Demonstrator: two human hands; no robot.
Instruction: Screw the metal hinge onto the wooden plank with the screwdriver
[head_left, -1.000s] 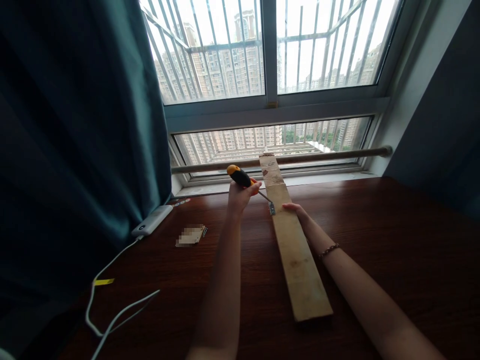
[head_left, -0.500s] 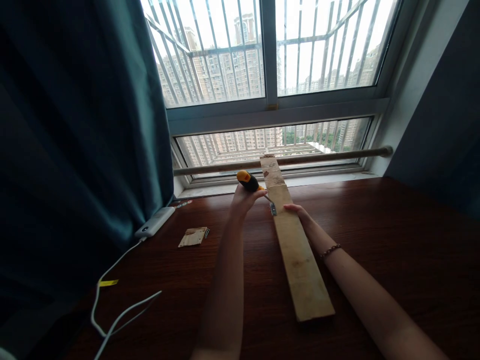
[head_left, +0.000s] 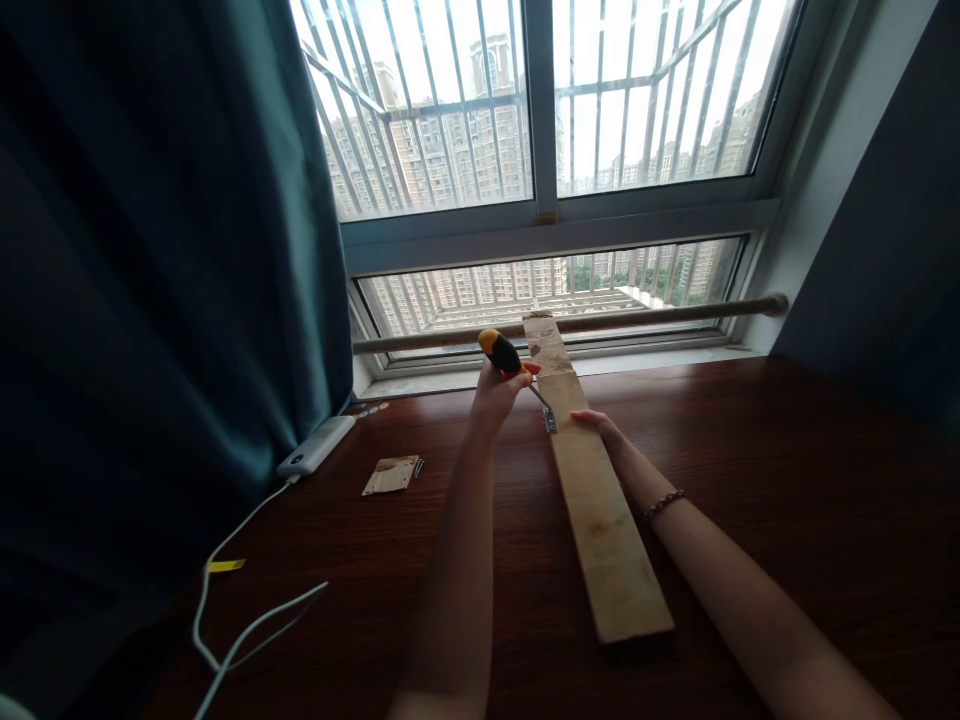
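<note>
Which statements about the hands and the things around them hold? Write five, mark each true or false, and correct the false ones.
1. The left hand holds the screwdriver. True.
2. The right hand touches the board. True.
3. The screwdriver's tip is at the near end of the board. False: it is at the metal plate on the board's left edge.
4. The cable runs to the white box. True.
5. The curtain hangs on the right of the window. False: it hangs on the left.
</note>
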